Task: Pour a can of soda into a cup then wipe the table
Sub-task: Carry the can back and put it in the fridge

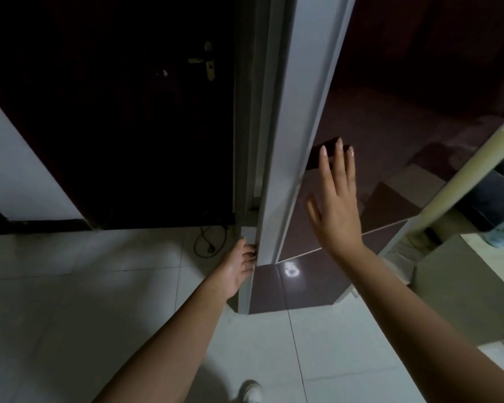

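No can, cup or cloth is in view. A tall door [291,141] with a white edge and a glossy dark brown front stands ajar before me. My left hand [239,266] grips the door's white edge low down, fingers curled round it. My right hand [335,205] is spread flat with straight fingers over the brown front panel [390,141]. Whether the palm touches the panel is unclear. The inside behind the door is hidden.
A dark room door with a brass handle [208,61] stands at the back left. A black cable [210,242] lies on the white tiled floor. A beige counter [463,286] juts in at the right. My shoe [252,391] shows at the bottom.
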The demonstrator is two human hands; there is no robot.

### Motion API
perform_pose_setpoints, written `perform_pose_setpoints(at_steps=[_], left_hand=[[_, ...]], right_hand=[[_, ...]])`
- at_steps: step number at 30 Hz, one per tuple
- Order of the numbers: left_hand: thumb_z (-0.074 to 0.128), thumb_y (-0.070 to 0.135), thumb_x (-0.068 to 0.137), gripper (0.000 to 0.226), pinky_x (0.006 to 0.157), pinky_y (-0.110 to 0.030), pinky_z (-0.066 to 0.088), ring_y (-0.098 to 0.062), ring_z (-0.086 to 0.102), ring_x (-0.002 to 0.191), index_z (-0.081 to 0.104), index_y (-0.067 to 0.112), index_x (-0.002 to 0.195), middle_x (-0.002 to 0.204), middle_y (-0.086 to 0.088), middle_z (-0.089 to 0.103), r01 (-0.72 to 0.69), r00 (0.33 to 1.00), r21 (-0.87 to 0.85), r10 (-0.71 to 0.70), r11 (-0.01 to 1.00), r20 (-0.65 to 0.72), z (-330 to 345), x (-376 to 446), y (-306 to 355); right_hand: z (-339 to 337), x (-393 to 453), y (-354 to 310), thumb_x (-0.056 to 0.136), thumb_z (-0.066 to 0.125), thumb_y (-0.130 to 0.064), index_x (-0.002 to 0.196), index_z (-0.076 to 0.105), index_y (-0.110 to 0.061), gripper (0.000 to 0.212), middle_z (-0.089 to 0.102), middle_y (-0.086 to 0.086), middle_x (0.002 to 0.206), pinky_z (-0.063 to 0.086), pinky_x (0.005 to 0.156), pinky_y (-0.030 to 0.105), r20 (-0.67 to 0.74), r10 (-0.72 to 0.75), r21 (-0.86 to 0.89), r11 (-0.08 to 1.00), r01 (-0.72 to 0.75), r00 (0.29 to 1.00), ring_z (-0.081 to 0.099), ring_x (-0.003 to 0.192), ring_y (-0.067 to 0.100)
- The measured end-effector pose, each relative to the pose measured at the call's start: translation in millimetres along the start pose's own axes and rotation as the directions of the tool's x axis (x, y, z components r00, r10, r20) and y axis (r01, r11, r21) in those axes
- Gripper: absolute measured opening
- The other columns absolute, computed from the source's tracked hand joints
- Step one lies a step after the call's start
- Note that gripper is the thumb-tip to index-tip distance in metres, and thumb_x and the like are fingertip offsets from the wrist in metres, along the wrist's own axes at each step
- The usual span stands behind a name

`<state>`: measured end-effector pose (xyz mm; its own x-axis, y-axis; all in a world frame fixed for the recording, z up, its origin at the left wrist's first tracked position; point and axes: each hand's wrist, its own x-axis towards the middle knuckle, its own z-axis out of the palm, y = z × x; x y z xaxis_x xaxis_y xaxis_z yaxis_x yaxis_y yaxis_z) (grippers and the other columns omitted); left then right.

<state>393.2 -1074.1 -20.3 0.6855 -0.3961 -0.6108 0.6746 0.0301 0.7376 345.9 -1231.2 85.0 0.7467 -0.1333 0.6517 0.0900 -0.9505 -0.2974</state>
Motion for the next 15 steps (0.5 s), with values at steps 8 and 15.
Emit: perform_pose_setpoints(at_steps=[8, 15], left_hand=[[0.028, 0.036, 0.1, 0.046, 0.103, -0.036, 0.034, -0.021, 0.052, 0.103, 0.045, 0.005, 0.13, 0.107, -0.007, 0.055, -0.039, 0.999, 0.0, 0.039, 0.999, -0.012, -11.9, 43.5, 46.1], [0.034, 0.04, 0.098, 0.037, 0.078, -0.028, 0.039, -0.014, 0.051, 0.083, 0.051, 0.014, 0.118, 0.092, 0.0, 0.056, -0.006, 1.0, -0.027, 0.006, 1.0, -0.005, -22.8, 72.8, 75.4]], right_hand=[[39.8, 46.6, 4.0, 0.085, 0.038, -0.012, 0.146, 0.016, -0.01, 0.064, 0.005, 0.014, 0.154, 0.001, 0.113, 0.021, 0.018, -0.022, -0.04, 0.999, 0.023, 1.0, -0.003, 0.142, 0.036], [65.6, 70.6, 3.0, 0.087, 0.048, -0.006, 0.145, 0.02, -0.007, 0.064, 0.011, 0.018, 0.153, 0.02, 0.108, 0.031, -0.016, 0.015, -0.158, 0.987, -0.017, 1.0, 0.003, 0.141, 0.041]])
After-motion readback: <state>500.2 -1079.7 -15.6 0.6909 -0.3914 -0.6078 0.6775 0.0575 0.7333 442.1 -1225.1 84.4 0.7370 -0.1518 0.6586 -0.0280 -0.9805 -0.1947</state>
